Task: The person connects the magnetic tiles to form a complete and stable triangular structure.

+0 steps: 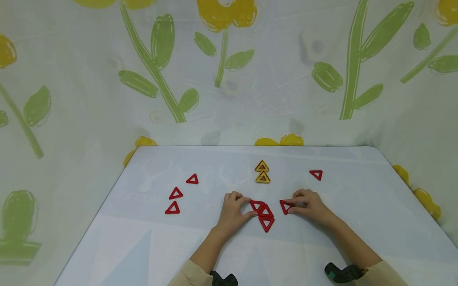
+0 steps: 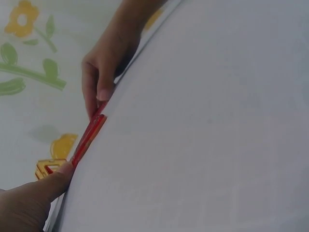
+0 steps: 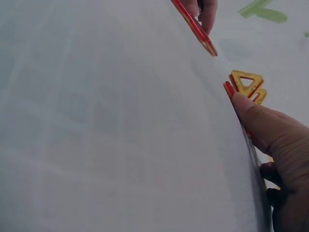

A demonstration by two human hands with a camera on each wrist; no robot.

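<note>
On the white table, three red triangle tiles lie joined in a cluster in the head view: a top-left tile [image 1: 251, 203], a middle tile [image 1: 266, 211] and a bottom tile [image 1: 266, 229]. My left hand [image 1: 233, 210] pinches the top-left one between thumb and index finger. To the right of the cluster, apart from it, my right hand [image 1: 310, 206] pinches a separate red triangle tile [image 1: 282, 205] by its right side. Edge-on, the cluster [image 2: 89, 137] shows by the left thumb in the left wrist view, and the right hand's tile [image 3: 229, 90] appears in the right wrist view.
Two yellow triangle tiles [image 1: 262, 177] stand one behind the other beyond the cluster. A single red triangle [image 1: 316, 172] lies at the back right. Three more red triangles [image 1: 173, 212] are spread at the left. A flower-patterned cloth [image 1: 264, 79] hangs behind the table.
</note>
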